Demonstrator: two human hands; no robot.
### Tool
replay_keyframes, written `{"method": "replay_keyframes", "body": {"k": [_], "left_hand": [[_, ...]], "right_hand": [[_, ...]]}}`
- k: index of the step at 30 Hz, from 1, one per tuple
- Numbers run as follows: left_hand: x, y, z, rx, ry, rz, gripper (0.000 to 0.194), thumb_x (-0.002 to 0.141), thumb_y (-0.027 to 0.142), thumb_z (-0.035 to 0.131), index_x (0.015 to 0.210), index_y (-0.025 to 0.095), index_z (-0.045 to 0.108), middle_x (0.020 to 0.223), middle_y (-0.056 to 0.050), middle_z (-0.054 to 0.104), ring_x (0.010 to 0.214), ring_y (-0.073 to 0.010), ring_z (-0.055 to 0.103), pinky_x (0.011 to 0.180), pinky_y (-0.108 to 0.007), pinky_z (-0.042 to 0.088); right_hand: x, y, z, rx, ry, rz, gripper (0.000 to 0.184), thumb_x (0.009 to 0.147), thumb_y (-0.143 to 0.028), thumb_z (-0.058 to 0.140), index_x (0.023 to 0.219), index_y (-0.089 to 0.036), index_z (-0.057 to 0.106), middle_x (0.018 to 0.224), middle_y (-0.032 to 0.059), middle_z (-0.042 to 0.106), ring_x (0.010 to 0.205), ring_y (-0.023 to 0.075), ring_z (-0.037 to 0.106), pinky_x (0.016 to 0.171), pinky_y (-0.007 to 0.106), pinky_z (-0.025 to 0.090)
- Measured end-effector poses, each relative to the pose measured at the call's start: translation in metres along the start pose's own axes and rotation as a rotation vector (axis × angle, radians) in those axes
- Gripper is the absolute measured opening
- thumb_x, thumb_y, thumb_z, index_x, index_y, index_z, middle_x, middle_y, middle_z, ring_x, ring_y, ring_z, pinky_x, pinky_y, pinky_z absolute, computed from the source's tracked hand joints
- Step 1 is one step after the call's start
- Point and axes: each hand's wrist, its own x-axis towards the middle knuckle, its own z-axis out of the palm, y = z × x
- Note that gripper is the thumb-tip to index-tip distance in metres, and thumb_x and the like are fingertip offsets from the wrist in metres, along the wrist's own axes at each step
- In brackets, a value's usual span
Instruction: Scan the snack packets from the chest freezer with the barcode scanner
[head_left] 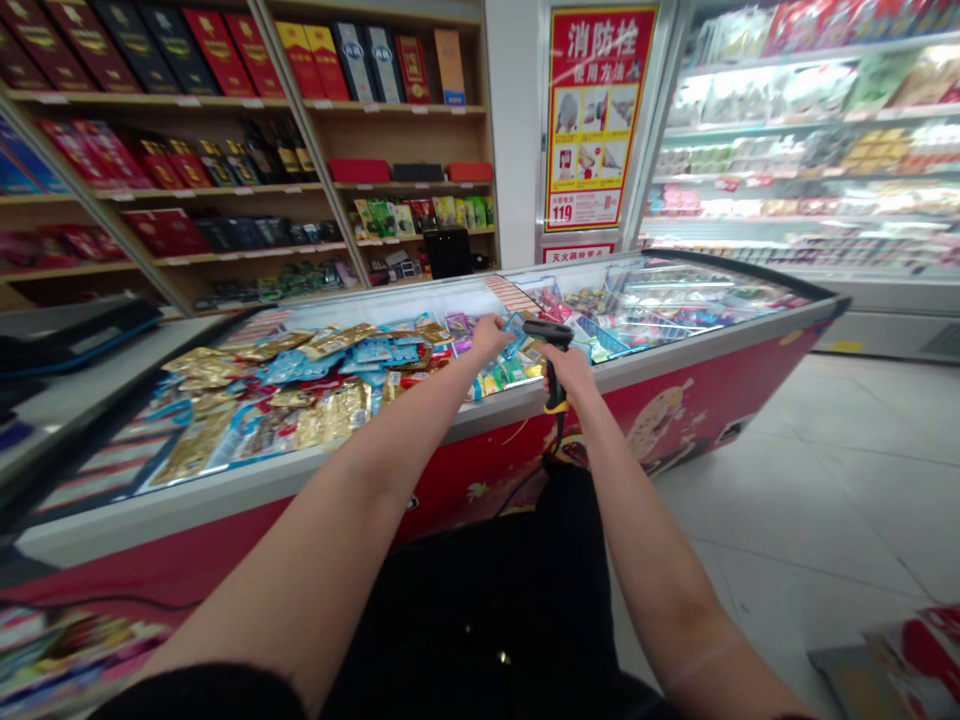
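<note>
My right hand [568, 368] grips a black handheld barcode scanner [551, 352] with a yellow band. Its black cable hangs down over the front of the chest freezer [465, 425]. My left hand [489, 338] reaches over the freezer's rim and pinches a small blue packet [514, 328], held close to the scanner's head. Below both hands, the freezer holds heaps of gold, blue and silver snack packets [300, 375]. The packet's label is too small to read.
Shelves of boxed liquor [225, 130] stand at the back left, and a refrigerated display [810, 150] stands at the right. A red-and-white fire-hydrant poster [596, 115] hangs between them. A counter [75, 400] runs along the left. A tiled floor [810, 520] lies to the right.
</note>
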Motion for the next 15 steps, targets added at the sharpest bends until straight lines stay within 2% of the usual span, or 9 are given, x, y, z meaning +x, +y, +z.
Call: {"method": "replay_keyframes", "body": {"k": [11, 15], "left_hand": [[0.002, -0.013, -0.002, -0.013, 0.003, 0.007, 0.027, 0.067, 0.014, 0.076, 0.071, 0.021, 0.050, 0.076, 0.002, 0.063, 0.080, -0.0169, 0.061, 0.079, -0.027, 0.047], [0.002, -0.017, -0.013, 0.028, 0.022, -0.001, 0.024, 0.067, 0.014, 0.076, 0.078, 0.020, 0.055, 0.084, 0.000, 0.067, 0.085, -0.0186, 0.063, 0.081, -0.028, 0.048]], "right_hand": [[0.000, 0.000, 0.007, 0.021, -0.006, -0.006, 0.031, 0.090, -0.030, 0.065, 0.062, -0.018, 0.056, 0.049, 0.0013, 0.055, 0.039, 0.0133, 0.050, 0.038, 0.025, 0.045], [0.001, 0.000, 0.012, 0.041, -0.001, -0.022, 0.031, 0.089, -0.030, 0.066, 0.062, -0.018, 0.056, 0.046, 0.0006, 0.054, 0.037, 0.0135, 0.050, 0.037, 0.025, 0.044]]}}
